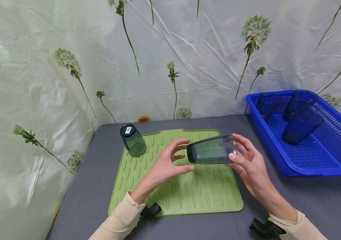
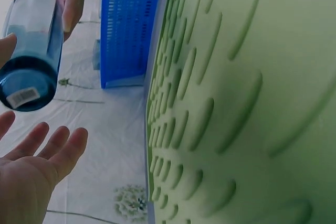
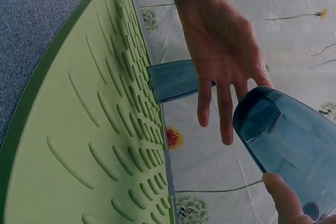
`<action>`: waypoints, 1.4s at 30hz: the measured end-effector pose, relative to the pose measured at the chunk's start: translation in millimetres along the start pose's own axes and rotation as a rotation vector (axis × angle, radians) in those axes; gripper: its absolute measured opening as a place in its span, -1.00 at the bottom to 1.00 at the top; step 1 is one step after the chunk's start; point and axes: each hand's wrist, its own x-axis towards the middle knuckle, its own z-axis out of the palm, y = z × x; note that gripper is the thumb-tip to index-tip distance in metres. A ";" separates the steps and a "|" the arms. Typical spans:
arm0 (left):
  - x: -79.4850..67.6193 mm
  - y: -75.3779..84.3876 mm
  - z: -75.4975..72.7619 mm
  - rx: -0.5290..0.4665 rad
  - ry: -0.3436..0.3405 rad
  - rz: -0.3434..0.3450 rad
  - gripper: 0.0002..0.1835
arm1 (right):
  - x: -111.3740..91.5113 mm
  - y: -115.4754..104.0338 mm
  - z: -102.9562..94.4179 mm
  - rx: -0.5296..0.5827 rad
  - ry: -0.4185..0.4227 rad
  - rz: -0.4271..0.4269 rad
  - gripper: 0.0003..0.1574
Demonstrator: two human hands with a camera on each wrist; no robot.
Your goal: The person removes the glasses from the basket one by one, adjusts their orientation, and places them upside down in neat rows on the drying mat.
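Note:
My right hand (image 1: 249, 166) grips a dark green-tinted drinking glass (image 1: 212, 150) near its rim, thumb in front and fingers behind. The glass lies sideways in the air above a green ribbed drying mat (image 1: 188, 196), its base pointing left. A barcode label (image 2: 23, 97) is on that base in the left wrist view. My left hand (image 1: 168, 163) hovers by the base with fingers spread and thumb apart. Another tinted glass (image 1: 134, 141) stands upside down on the mat's far left corner, a label on its upturned base.
A blue perforated plastic basket (image 1: 290, 166) at the right holds several tinted glasses (image 1: 302, 125). The grey cloth-covered table (image 1: 83, 200) surrounds the mat. Behind it hangs a white sheet (image 1: 158, 90) printed with dandelions.

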 end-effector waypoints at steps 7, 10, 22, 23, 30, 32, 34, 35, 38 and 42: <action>3.2 -1.8 11.0 -0.028 -0.008 0.003 -0.18 | -1.4 2.4 0.5 0.003 -0.015 0.012 -0.31; 4.6 -3.6 15.1 -0.057 -0.011 0.005 -0.18 | -2.0 3.6 0.5 -0.006 -0.016 0.016 -0.32; 11.7 -32.9 19.4 -0.109 -0.015 0.032 -0.22 | -1.7 4.7 1.1 -0.029 -0.040 0.029 -0.31; 11.4 -33.2 19.0 -0.101 -0.015 0.035 -0.22 | -1.5 4.7 0.8 -0.035 -0.046 0.034 -0.31; 7.3 -26.1 17.0 -0.102 -0.009 0.017 -0.23 | 0.0 4.8 -3.6 -0.104 -0.103 0.059 -0.28; 5.6 -21.1 16.0 -0.125 -0.001 0.010 -0.24 | 0.6 5.1 -4.7 -0.110 -0.118 0.058 -0.30; 5.1 -20.3 15.0 -0.158 0.008 0.002 -0.25 | 1.1 5.3 -5.7 -0.124 -0.126 0.057 -0.33; 5.0 -20.2 14.4 -0.175 0.010 -0.003 -0.25 | 1.2 5.3 -6.0 -0.132 -0.128 0.058 -0.35; 7.0 -27.9 12.6 -0.227 0.014 -0.001 -0.26 | 1.8 5.6 -7.3 -0.147 -0.139 0.060 -0.38; 8.2 -26.9 10.5 -0.264 0.017 0.004 -0.26 | 3.7 6.2 -10.7 -0.160 -0.177 0.038 -0.37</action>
